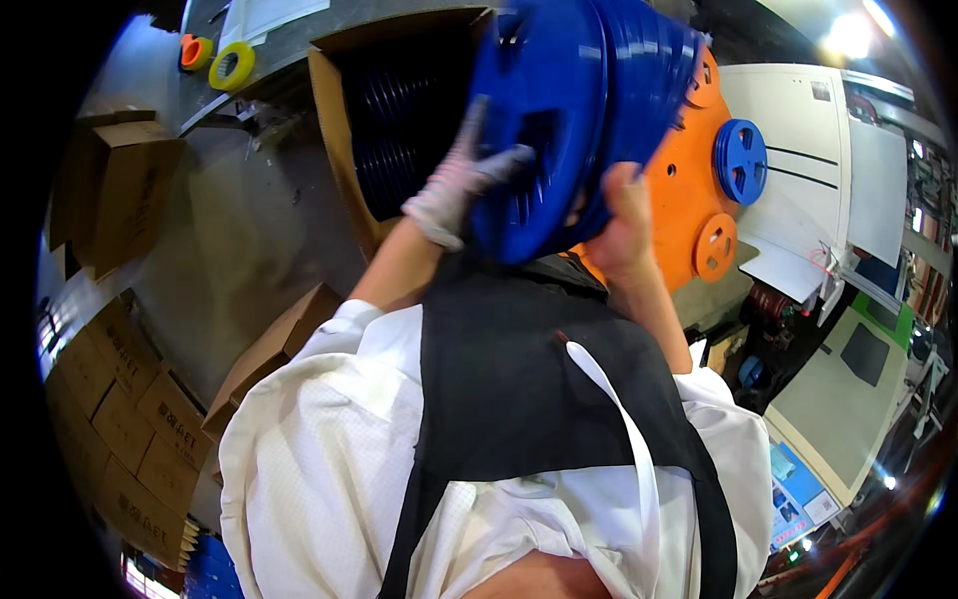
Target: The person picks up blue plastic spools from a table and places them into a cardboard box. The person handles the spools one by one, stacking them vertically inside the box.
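Observation:
Between my two hands is a stack of blue plastic reels (564, 110), tilted and slightly blurred by motion. My left hand (464, 185), in a pale glove, presses on the stack's left face, with fingers near the cut-outs. My right hand (624, 225) is bare and grips the stack from its lower right, thumb up along the edge; some of its fingers are hidden behind the reels. Just left of the stack stands an open cardboard box (334, 130) with rows of dark blue reels (384, 175) inside.
A large orange disc (664, 215) with round orange plates lies right of my hands, and more blue reels (740, 162) sit at its right edge. Tape rolls (232, 66) rest on a table at the upper left. Stacked cartons (130, 409) stand at the lower left.

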{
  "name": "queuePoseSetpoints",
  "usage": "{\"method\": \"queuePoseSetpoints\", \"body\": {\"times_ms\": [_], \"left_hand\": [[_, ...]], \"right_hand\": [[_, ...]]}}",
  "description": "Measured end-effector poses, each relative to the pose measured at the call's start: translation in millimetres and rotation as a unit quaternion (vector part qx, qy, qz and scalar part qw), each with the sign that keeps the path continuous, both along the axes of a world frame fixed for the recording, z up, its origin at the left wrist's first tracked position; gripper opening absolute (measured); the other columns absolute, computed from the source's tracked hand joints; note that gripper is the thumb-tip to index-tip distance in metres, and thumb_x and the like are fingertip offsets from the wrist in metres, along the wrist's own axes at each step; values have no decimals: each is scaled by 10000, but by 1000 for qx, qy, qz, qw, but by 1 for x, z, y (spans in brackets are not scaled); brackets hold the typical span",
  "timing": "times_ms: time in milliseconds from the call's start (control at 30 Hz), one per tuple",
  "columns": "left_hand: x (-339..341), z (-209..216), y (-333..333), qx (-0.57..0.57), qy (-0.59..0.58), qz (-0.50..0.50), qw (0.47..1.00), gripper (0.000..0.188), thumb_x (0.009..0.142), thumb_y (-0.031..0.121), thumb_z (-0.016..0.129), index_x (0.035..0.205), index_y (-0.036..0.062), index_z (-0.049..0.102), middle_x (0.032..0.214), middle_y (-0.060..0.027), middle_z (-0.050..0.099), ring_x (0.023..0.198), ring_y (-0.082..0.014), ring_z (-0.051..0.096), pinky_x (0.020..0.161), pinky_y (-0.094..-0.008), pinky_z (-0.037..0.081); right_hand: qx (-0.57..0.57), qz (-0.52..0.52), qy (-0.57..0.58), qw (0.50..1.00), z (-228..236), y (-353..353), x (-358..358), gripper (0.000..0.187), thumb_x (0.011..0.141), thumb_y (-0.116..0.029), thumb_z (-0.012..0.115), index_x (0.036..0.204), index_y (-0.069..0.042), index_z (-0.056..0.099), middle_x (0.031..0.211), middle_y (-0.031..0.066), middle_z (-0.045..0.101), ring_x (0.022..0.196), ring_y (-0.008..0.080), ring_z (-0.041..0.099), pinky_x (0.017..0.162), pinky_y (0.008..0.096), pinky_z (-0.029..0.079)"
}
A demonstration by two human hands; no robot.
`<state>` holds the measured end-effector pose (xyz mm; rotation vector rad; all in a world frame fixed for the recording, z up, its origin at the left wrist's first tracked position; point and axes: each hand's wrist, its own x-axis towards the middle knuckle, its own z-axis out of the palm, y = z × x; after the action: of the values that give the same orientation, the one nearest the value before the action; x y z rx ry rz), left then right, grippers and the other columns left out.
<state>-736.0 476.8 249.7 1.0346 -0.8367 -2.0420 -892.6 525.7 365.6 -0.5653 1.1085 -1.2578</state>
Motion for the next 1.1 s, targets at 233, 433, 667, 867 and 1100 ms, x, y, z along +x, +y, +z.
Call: {"method": "queuePoseSetpoints", "body": {"times_ms": [233,433,667,867,1100], "left_hand": [[19,10,10,153,327,72,930,749,829,269,691,1410,5,300,1266,-197,528,1155,-292,540,1017,-424,431],[66,11,16,185,566,72,800,750,826,278,692,1407,4,305,1266,-197,526,1161,-295,535,1022,-425,425],[77,13,27,177,595,70,781,753,822,289,693,1404,2,311,1266,-198,524,1166,-298,530,1028,-426,418],[71,12,24,178,591,66,784,755,819,297,693,1402,1,316,1267,-198,523,1172,-301,526,1033,-428,413],[67,14,22,181,575,65,795,758,816,308,694,1399,-1,322,1267,-199,521,1178,-305,521,1039,-429,406]], "right_hand": [[73,26,41,996,13,-1,-3,375,809,-60,650,1144,35,509,1025,187,640,899,267,656,831,379,530],[106,-83,67,989,-11,13,-40,336,910,-203,608,1126,39,520,976,182,655,833,234,660,765,357,547],[74,-134,19,988,-22,29,-71,426,987,-322,458,1236,23,488,1088,175,638,946,242,647,836,361,544],[25,-161,-19,986,-22,34,-83,467,996,-363,417,1264,17,470,1115,171,621,941,222,633,817,339,534],[-11,-171,-42,984,-21,46,-99,532,985,-394,437,1325,14,399,1018,83,563,836,172,574,782,301,506]]}}
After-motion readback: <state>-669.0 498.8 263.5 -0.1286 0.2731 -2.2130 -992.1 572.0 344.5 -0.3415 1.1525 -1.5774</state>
